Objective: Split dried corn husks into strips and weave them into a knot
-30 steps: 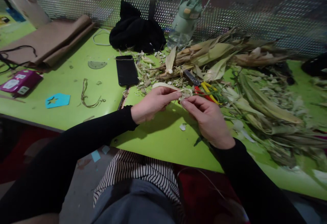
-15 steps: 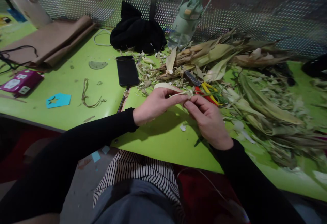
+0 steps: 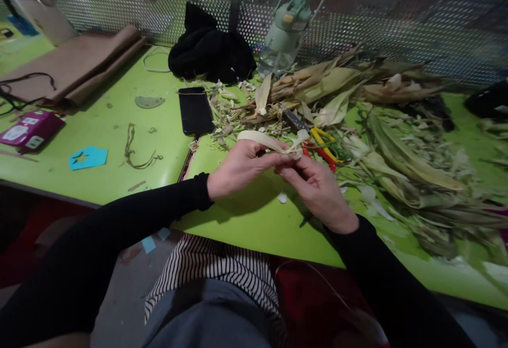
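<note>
Above the front of the green table, my left hand [image 3: 244,167] pinches a pale strip of corn husk [image 3: 260,137] that curves back over its fingers. The fingertips of my right hand [image 3: 317,186] meet those of the left and close on the same strip, near a frayed, loosely bunched end. Whether that end is knotted or folded cannot be made out. Just behind my right hand lie pliers [image 3: 324,146] with red and yellow handles, and dried corn husks [image 3: 317,88] are heaped past them.
A phone [image 3: 196,109] lies left of the husk scraps. A green water bottle [image 3: 283,33] and a black cloth bundle [image 3: 212,48] stand at the back against a perforated metal screen. More husks [image 3: 413,162] spread along the right. A blue paper tag [image 3: 88,158] and a purple box [image 3: 32,130] are leftward.
Both hands stay together and have shifted only slightly. The pale frayed end of the husk strip now sticks up more above my right fingertips. The view has moved a little.
</note>
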Action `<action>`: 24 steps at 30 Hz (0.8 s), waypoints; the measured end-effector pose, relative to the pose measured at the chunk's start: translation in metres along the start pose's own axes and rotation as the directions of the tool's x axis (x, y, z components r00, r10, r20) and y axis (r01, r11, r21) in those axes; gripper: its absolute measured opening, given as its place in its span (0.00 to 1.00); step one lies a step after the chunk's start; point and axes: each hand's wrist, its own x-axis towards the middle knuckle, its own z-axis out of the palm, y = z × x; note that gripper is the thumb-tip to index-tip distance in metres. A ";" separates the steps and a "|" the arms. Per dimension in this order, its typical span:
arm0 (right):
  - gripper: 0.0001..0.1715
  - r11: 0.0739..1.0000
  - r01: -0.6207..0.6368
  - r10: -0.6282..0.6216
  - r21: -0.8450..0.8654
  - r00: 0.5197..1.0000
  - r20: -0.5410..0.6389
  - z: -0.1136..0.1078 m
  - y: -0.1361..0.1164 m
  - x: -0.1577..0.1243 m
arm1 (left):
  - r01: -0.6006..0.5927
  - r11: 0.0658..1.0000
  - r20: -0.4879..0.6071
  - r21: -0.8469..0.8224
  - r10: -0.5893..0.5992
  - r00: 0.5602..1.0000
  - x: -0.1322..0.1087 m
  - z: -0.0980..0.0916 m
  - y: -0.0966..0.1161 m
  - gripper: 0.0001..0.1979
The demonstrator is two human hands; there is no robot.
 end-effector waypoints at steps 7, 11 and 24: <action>0.13 0.998 0.070 -0.069 -0.013 0.927 -0.368 -0.006 -0.001 -0.005 | -0.106 0.962 -0.028 0.251 0.117 0.993 0.003 -0.007 0.011 0.04; 0.11 0.980 0.080 -0.150 -0.180 0.894 -0.422 -0.010 -0.001 -0.002 | -0.145 0.950 0.045 0.277 0.138 0.989 0.000 -0.004 0.012 0.04; 0.11 0.967 0.064 0.031 0.246 0.930 -0.366 -0.001 0.013 0.000 | -0.185 0.929 0.258 0.320 0.103 0.961 -0.004 -0.003 0.001 0.09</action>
